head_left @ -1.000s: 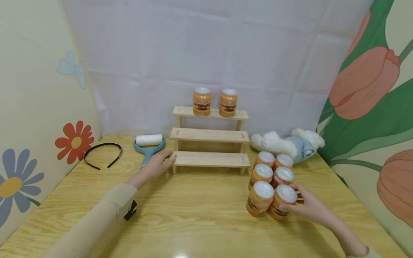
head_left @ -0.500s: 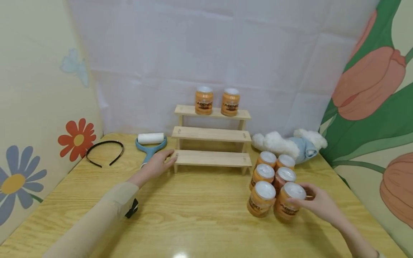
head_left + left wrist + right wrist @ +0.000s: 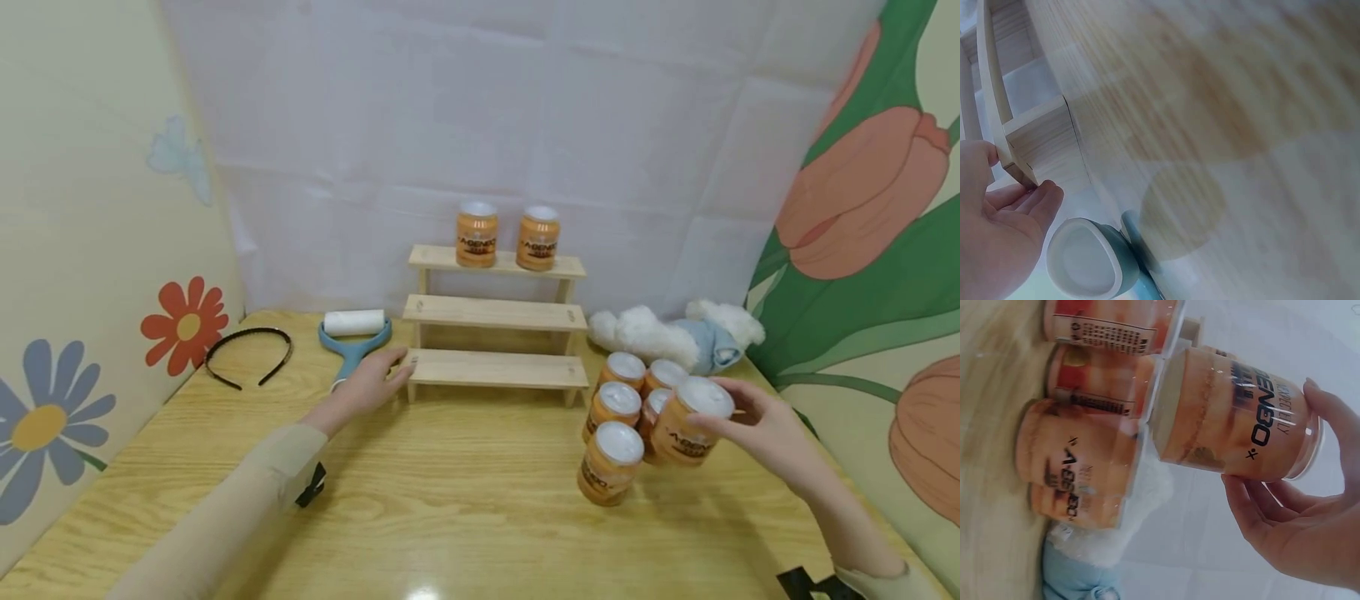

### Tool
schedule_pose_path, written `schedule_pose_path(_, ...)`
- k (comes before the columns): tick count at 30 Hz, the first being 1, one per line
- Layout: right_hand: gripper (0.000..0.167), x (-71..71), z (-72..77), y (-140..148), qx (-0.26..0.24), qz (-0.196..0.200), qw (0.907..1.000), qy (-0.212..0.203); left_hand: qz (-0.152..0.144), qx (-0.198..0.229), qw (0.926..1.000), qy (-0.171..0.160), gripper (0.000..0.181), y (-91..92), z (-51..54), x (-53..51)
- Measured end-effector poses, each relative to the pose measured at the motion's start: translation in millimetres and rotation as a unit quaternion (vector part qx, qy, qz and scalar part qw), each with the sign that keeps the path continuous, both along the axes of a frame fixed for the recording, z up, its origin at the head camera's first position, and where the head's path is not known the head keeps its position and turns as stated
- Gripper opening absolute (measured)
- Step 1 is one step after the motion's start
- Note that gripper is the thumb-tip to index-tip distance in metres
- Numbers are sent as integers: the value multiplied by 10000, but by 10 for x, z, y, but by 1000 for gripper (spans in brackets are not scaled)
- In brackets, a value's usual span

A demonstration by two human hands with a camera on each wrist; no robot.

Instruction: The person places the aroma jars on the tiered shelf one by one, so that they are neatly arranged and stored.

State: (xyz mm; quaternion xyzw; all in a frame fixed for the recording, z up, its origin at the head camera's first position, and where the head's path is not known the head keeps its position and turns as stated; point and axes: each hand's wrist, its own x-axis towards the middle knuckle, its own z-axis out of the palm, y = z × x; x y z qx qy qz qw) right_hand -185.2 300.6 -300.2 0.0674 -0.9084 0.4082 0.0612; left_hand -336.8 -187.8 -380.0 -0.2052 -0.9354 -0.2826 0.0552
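Right hand (image 3: pixel 768 435) gripped an orange cylindrical can (image 3: pixel 684 429), lower right; left hand (image 3: pixel 366 387) pinched a pale wooden three-tier stand (image 3: pixel 495 314), centre.

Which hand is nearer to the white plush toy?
The right hand: it holds a jar in front of the plush toy. The left hand pinches the wooden stand's left end.

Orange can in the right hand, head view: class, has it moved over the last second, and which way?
Yes: against the wooden three-tier shelf, the orange can has moved up and rightward in the head view, lifted off the table.
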Motion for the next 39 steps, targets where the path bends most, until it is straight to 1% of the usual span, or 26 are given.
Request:
schedule_pose_path(6,60,-92,137,-119,-218,8,9996,181,-23,40,9999,95,51,9,3,8)
schedule_pose_path(11,63,-189,235,-276,-439,6,9988,233,-41,92,9998,145,50,20,5,29)
schedule_pose_path(17,59,-336,319,-489,-805,300,9956,365,-49,48,9999,138,50,24,11,25)
schedule_pose_path(21,63,-444,373,-609,-782,458,9950,422,-66,9,9999,151,50,20,14,9)
schedule_pose_path(25,64,-563,417,-738,-870,599,9936,396,-103,7,9998,155,50,13,12,-7)
schedule_pose_path(29,65,-687,454,-899,-1124,787,9899,345,-103,-1,9998,185,50,1,-3,-19)
schedule_pose_path(32,65,-790,476,-1036,-1349,978,9855,315,-70,-1,9998,189,50,-7,-12,-24)
schedule_pose_path(39,57,-1012,521,-1357,-1375,1228,9815,509,-56,16,9995,303,49,-14,-3,-6)
